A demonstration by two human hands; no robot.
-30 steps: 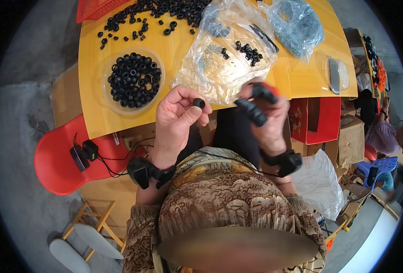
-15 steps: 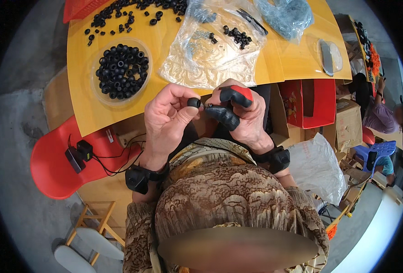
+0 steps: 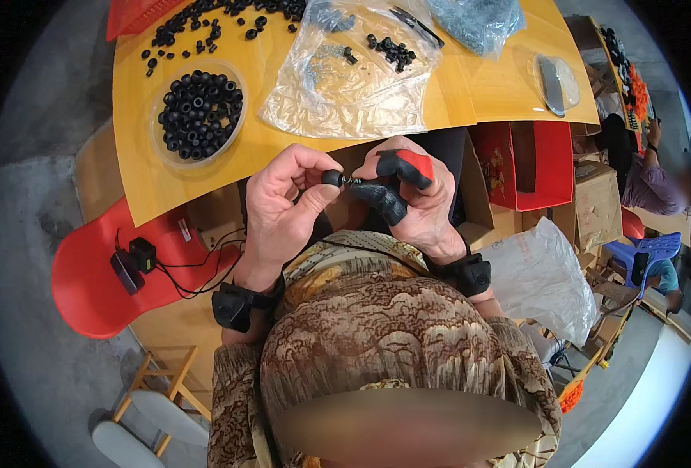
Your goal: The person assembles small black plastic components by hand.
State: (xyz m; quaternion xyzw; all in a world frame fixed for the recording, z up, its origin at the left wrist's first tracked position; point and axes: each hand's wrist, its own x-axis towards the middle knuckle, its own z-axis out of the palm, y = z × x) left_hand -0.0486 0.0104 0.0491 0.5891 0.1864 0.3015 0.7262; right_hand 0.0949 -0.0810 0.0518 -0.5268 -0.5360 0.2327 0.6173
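My left hand (image 3: 277, 210) pinches a small round black cap (image 3: 332, 178) between thumb and fingertips. A thin metal spring (image 3: 352, 181) sticks out of the cap's right side. On the spring's other end, the thumb and forefinger of my right hand (image 3: 427, 201) close together. That thumb wears a black cover, and the forefinger a black and red one. Both hands are held just off the table's near edge, above my lap. Beyond them stands a clear round tub (image 3: 242, 129) full of similar black caps.
On the yellow table (image 3: 139, 175), a clear plastic bag (image 3: 345, 109) bears small black parts (image 3: 392, 53), springs (image 3: 326, 64) and a black hand tool (image 3: 417, 27). Loose black parts lie at the back left. A red chair (image 3: 88, 288) is at left, a red box (image 3: 536, 168) at right.
The spring between the cap and my right fingertips shows longer now, with slightly more gap between the hands. Both grips stay the same. The table has shifted slightly up and left in view.
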